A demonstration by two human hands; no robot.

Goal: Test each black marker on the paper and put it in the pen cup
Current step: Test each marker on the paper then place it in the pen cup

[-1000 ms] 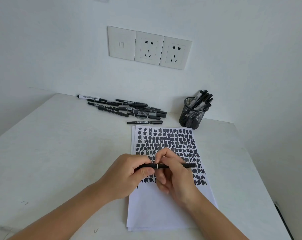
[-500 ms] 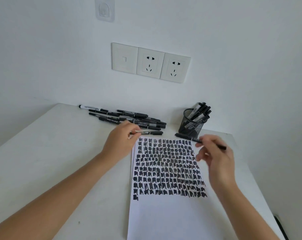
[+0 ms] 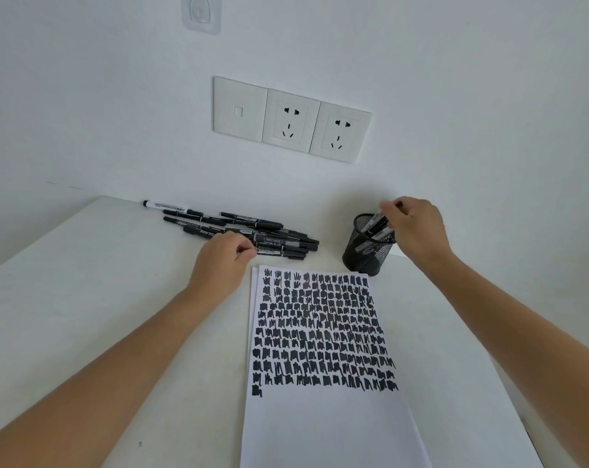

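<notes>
The white table filled the view. The paper lay on its near right part, its far half covered in rows of black scribbles and its near half bare.

The right hand hung over the pen cup at the far right, thumb and fingertips clamped on the held marker. The marker's lower end was inside the rim. The step looked like the drop into the cup. To do it well, the marker should go in nearly upright, aimed at a gap between the ones already there, and be let go only once its tip is well below the rim. A sideways push could tip the light mesh cup, which stood just past the paper's far right corner.

The left hand reached to the pile of markers at the far middle of the table, its fingers curled together on the nearest marker at the pile's near edge. It should lift that one clear without dragging its neighbours onto the sheet.

The cup was black wire mesh and round. It held several black markers with pale labels, leaning toward its right side. I could not tell how many. It looked far from full, and many markers remained in the pile.
</notes>
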